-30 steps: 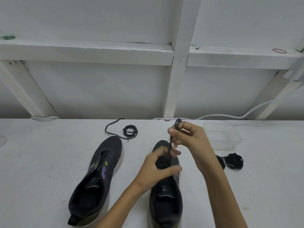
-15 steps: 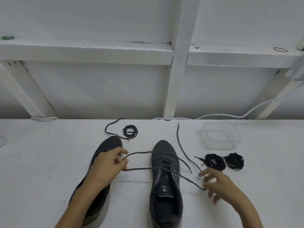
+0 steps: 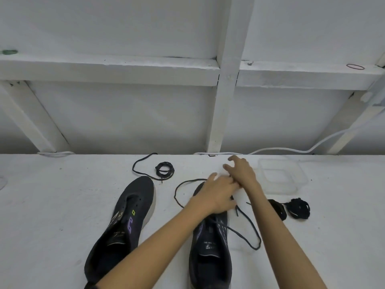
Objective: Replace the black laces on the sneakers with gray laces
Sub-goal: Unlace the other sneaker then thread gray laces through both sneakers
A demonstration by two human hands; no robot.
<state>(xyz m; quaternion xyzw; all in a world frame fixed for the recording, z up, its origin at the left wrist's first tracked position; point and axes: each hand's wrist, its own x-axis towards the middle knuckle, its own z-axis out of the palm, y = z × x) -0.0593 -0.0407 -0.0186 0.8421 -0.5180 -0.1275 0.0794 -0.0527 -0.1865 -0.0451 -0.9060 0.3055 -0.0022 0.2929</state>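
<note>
Snag risk: loose lace (image 3: 175, 196) catching under left hand (image 3: 218, 195) (grip indiscernible, blurred) over sneaker (image 3: 210, 257) toe; right hand (image 3: 241, 174) splayed, empty.

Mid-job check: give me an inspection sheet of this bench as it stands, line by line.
Surface: white painted table, lightly scuffed.
Job's things: unlaced dark left sneaker; dark right sneaker partly threaded with a dark lace, its ends loose on both sides; coiled dark lace behind the left sneaker; two black lace bundles at right.
Clutter: clear plastic container, looks empty.
Hands: left hand over the right sneaker's toe, grip not visible; right hand beyond it, fingers spread, holding nothing.
Cables: white cable along the wall's foot.
Surroundings: white framed wall; red rubber band on its ledge.
</note>
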